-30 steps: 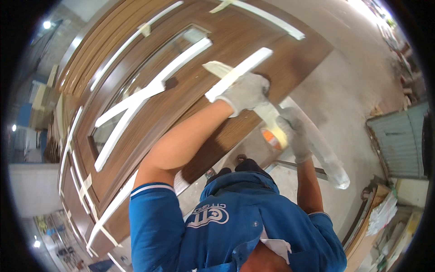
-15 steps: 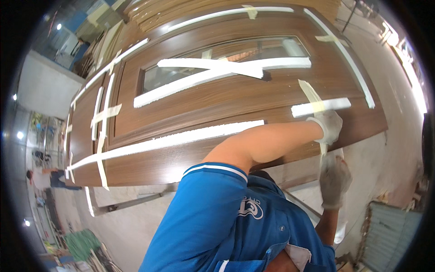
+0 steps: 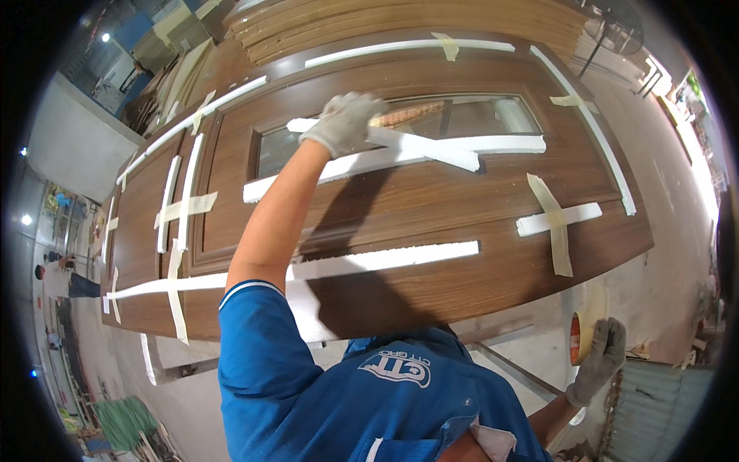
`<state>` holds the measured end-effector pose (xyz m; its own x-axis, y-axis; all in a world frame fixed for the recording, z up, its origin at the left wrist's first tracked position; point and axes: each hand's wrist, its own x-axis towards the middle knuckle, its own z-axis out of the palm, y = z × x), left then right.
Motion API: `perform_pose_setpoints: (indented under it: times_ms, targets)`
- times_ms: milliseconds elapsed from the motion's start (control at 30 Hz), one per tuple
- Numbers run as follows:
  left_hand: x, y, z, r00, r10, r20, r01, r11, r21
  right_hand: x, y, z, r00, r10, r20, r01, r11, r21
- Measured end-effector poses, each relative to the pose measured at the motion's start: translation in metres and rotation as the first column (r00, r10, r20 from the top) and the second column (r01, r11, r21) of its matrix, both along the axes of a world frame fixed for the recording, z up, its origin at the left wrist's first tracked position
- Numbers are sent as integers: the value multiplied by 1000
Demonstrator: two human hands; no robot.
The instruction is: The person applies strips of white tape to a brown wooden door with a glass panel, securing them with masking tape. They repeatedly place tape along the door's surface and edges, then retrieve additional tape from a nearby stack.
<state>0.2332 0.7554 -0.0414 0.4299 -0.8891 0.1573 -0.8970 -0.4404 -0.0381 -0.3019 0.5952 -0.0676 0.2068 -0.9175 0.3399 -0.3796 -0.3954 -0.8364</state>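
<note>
My left hand (image 3: 346, 123), in a grey-white glove, reaches over a loose white foam strip (image 3: 423, 148) that lies crosswise over the door's glass pane. Its fingers are blurred, and whether they grip the strip is hidden. Below the door's near edge, at the right, my gloved right hand (image 3: 604, 362) is closed on a roll of yellowish tape (image 3: 593, 308) with a red inner core. Under the loose strip, a longer foam strip (image 3: 508, 145) runs along the pane. A short foam piece (image 3: 579, 218) near the right corner has masking tape (image 3: 556, 231) across it.
The brown wood-grain door (image 3: 416, 277) lies flat at waist height, more taped foam strips along its edges. Stacked brown panels (image 3: 416, 27) stand behind it. A person (image 3: 61, 277) is at the far left. Corrugated sheet (image 3: 658, 412) lies at the lower right, green cloth (image 3: 127, 423) at the lower left.
My left hand has left the tape by the short foam piece and swung left to the loose strip. My right hand has moved lower, and the tape roll now shows plainly.
</note>
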Motion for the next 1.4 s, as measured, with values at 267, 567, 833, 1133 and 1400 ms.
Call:
perform_pose_setpoints:
  times_ms: [267, 567, 833, 1133, 1400]
  targets:
    - [53, 10, -31, 986, 43, -161, -78, 973, -219, 59, 23, 6, 995, 95, 26, -94, 995, -15]
    - [78, -2, -46, 895, -193, -402, 185, 981, -58, 79, 65, 8, 1000, -1, -15, 1, 1000, 21]
    - [142, -46, -37, 991, 38, 130, 9, 938, -346, 95, 83, 7, 993, -45, -108, 48, 999, 22]
    - [188, -56, -94, 978, 65, -199, -162, 839, -520, 96, 83, 5, 977, -72, -201, 78, 997, 21]
    - [169, -63, -79, 950, 6, -312, -135, 910, -393, 109, 76, 8, 987, -30, -156, 30, 1000, -1]
